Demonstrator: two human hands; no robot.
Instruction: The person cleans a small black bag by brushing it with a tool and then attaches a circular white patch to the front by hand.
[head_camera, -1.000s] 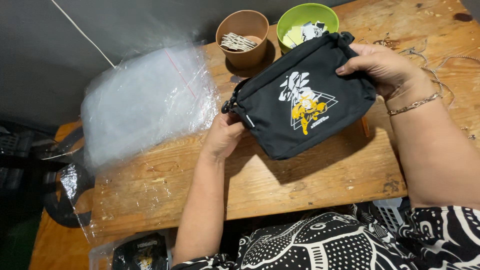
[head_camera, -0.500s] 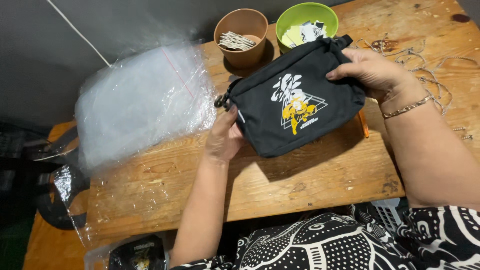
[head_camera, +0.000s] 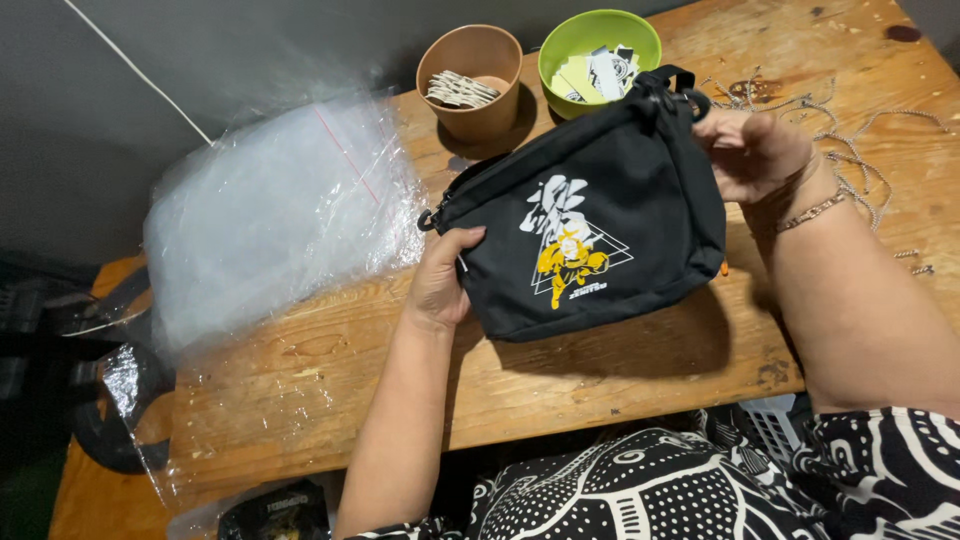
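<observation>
Nearest the camera: a lap in black-and-white patterned fabric (head_camera: 640, 490), dotted and swirled, lying below the table edge. At the lower left, a small black packet (head_camera: 268, 512) in glossy wrap is showing beside a loose crinkled strip of clear film (head_camera: 130, 400).

Worktable (head_camera: 330, 380): rough wooden planks, scratched and stained, running across the frame.

Left hand (head_camera: 442, 285): gripping the lower left corner of the pouch, thumb lying across the front face, fingers hidden behind the cloth.

Black fabric pouch (head_camera: 640, 200): soft woven cloth, roughly rectangular with rounded corners, being held tilted above the table and casting a shadow on the planks. A white and yellow printed graphic is sitting inside a thin triangle outline on the front. A small ring is hanging at the left end.

Right hand (head_camera: 755, 155): curled around the upper right corner of the pouch by a strap loop, fingers closed on the cloth; a thin metal bracelet (head_camera: 812, 211) is circling the wrist.

Left of the pouch: a stack of clear plastic bags (head_camera: 280, 210), glossy and wrinkled, with a red seal line.

Farther back: a brown paper cup (head_camera: 472, 80) holding pale flat pieces, and a round green bowl (head_camera: 598, 45) holding paper tags. To the right, thin metal chains (head_camera: 850, 130) are lying tangled on the wood.
</observation>
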